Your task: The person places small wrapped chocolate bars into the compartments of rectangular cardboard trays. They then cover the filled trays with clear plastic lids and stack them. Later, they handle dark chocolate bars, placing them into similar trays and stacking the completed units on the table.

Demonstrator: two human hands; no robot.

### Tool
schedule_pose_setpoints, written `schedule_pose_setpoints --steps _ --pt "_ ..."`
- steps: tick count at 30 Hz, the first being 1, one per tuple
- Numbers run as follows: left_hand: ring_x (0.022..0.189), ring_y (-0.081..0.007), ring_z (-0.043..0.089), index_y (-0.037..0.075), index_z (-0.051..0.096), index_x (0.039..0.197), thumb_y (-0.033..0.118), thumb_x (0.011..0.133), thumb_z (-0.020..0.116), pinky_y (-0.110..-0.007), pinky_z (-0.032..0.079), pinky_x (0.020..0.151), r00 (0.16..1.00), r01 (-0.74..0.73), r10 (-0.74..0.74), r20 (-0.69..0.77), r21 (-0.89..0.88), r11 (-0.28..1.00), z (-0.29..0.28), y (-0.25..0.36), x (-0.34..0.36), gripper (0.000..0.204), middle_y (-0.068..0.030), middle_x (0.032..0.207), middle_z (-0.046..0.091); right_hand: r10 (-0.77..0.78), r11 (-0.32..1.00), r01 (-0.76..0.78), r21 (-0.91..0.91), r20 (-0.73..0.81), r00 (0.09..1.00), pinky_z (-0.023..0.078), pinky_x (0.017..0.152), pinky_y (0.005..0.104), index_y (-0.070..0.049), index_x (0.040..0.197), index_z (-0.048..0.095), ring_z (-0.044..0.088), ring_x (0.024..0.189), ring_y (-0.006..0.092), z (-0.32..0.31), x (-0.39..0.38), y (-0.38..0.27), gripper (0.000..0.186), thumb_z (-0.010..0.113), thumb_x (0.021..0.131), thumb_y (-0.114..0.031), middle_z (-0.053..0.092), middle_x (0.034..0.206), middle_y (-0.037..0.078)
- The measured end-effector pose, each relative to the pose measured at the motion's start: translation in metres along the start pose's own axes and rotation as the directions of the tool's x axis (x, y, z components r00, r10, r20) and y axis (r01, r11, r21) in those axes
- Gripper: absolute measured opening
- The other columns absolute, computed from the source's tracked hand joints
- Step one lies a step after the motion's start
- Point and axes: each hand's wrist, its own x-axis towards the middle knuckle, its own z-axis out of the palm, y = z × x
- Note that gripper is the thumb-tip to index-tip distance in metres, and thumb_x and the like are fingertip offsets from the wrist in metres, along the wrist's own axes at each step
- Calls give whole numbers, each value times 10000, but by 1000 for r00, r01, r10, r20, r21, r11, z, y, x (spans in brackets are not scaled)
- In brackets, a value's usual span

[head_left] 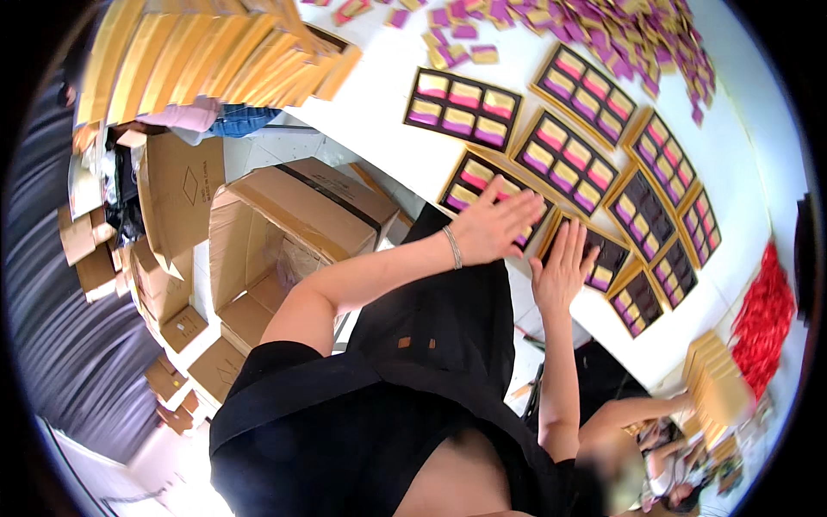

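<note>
My left hand (pixel 493 222) lies with fingers stretched out over a black-and-gold box (pixel 465 176) holding small pink, purple and cream pieces, covering part of its contents. Just to its right, my right hand (pixel 562 263) has its fingers extended over another box (pixel 608 258) with dark compartments and some purple-and-cream pieces, partly hidden by the hand. More such boxes (pixel 563 159) stand around them on the white table (pixel 362 112), some full of pieces, others partly dark.
Many loose purple-and-gold pieces (pixel 603 34) lie along the far side, yellow box stacks (pixel 172 60) at upper left. Open cardboard cartons (pixel 301 207) stand left. At lower right are red shredded material (pixel 762 319), a co-worker's arm (pixel 624 414) beside stacked tan boxes (pixel 715 379), and other people.
</note>
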Motion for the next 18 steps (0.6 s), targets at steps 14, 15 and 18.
schedule_pose_setpoints --steps 14,15,18 --pt "1016 -265 610 85 623 1056 93 786 598 -469 434 899 621 656 -574 -533 -46 753 -90 -318 125 270 -81 1091 644 -478 821 567 63 -466 744 483 882 386 -51 1093 622 601 1029 281 -30 374 -78 391 576 721 63 632 1119 91" --pt "979 -271 618 83 624 1044 100 781 609 -451 449 862 631 654 -542 -554 4 757 -79 -335 126 264 -87 1035 655 -552 781 624 -7 -474 686 467 897 393 -63 1097 624 600 1026 267 -18 404 -86 383 589 730 39 632 1114 82" --pt "913 -280 634 89 628 1029 134 791 616 -420 477 793 720 631 -531 -446 103 769 -61 -336 132 242 -99 924 673 -553 801 599 11 -370 746 432 922 390 -82 1022 658 597 1024 232 -3 426 -90 277 636 748 -47 656 1044 68"
